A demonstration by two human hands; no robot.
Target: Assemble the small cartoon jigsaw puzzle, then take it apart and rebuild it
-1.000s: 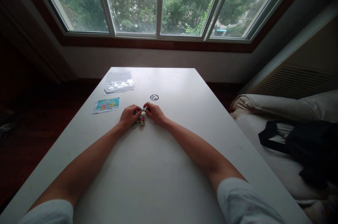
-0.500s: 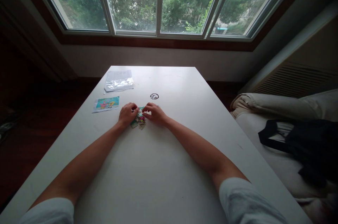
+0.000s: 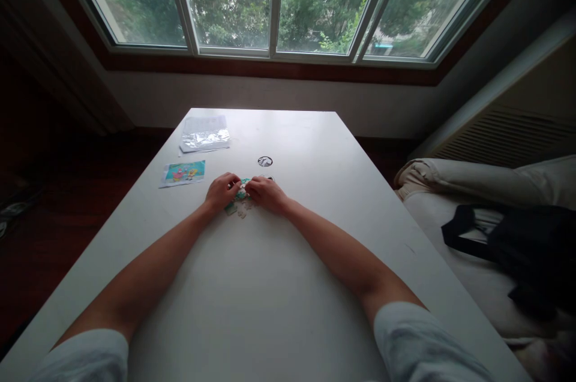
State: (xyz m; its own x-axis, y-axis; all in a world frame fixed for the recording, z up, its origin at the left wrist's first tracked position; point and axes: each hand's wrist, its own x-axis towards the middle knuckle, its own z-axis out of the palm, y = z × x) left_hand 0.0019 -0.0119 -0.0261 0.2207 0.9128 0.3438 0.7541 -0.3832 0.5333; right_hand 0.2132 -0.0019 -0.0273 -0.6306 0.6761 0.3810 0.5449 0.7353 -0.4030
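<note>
A small heap of jigsaw puzzle pieces [image 3: 243, 205] lies between my two hands, with teal and pale pieces showing and part of it hidden under my fingers. At the heap's left side, my left hand [image 3: 222, 191] is curled with its fingertips on the pieces. My right hand [image 3: 269, 194] closes in from the right, its fingers bent together over the top of the heap. Which single pieces the fingertips hold is too small to make out. Left of the hands lies a teal picture card [image 3: 184, 173] with cartoon figures.
A clear plastic bag with paper [image 3: 205, 134] lies at the white table's [image 3: 265, 286] far left. Two round black-and-white marks are near the right hand, the farther round mark [image 3: 265, 161] fully visible. A sofa [image 3: 432, 220] with a dark cloth item [image 3: 531, 247] stands at right.
My right hand's fingers have closed together over the heap, where thumb and finger were apart before. Fewer colourful pieces show between the hands. The whole view has shifted slightly.
</note>
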